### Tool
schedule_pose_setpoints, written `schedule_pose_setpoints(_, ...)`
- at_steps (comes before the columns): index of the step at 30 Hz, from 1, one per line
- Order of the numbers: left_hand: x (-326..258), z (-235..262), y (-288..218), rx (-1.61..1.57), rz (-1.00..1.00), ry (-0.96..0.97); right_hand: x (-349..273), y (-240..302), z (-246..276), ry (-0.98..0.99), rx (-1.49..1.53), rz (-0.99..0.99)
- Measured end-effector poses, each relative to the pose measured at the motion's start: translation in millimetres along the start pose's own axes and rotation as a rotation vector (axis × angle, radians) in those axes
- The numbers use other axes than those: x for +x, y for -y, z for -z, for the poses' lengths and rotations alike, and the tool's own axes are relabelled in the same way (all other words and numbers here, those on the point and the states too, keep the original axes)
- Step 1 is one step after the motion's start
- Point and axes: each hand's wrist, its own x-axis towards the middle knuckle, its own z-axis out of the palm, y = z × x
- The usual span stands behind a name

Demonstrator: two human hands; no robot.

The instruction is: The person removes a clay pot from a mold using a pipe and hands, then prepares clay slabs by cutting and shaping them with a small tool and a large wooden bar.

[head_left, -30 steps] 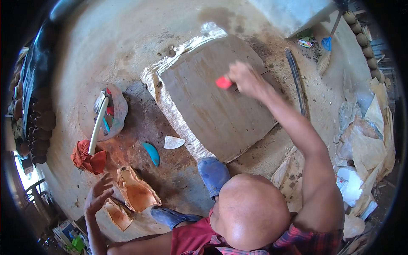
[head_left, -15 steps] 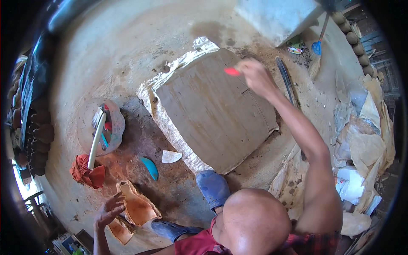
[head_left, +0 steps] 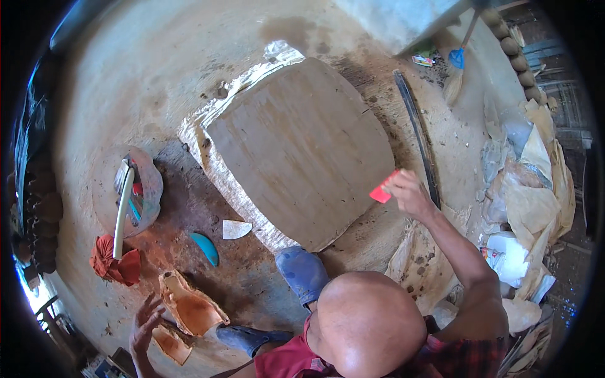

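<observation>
A broad grey-brown slab of what looks like wet clay lies on a white woven sack on the floor. My right hand is closed on a flat red scraper at the slab's right edge, near its near-right corner. Whether the scraper touches the clay I cannot tell. Over at the lower left, my left hand is raised with its fingers apart and holds nothing. It is nearest to two curved orange-brown shell-like pieces. A teal half-round scraper and a white quarter-round piece lie left of the sack.
A translucent basin holds tools, with a pale curved handle reaching over to a red-brown cloth bundle. Right of the slab lies a long dark strip. Crumpled sheets pile up at the far right, with a broom beyond.
My right hand has drawn the red scraper along the slab's right side, from its far part toward me. My left hand stays raised and open. The whole view has shifted slightly.
</observation>
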Motion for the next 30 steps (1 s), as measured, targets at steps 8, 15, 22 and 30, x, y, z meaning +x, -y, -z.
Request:
schedule_pose_setpoints(8, 13, -8, 6, 0.018, 0.005, 0.137, 210, -58, -8, -0.295, -0.009, 0.059)
schedule_pose_setpoints(15, -3, -6, -10, 0.109, 0.006, 0.069, 331, -101, -38, 0.06, -0.095, 0.039)
schedule_pose_setpoints(22, 2, 1, 2, 0.141, 0.032, 0.087, 168, -83, -17, 0.027, 0.024, 0.102)
schedule_pose_setpoints(30, 20, -10, -1, 0.221, -0.043, 0.167, 24, -24, -1, 0.038, 0.143, -0.082)
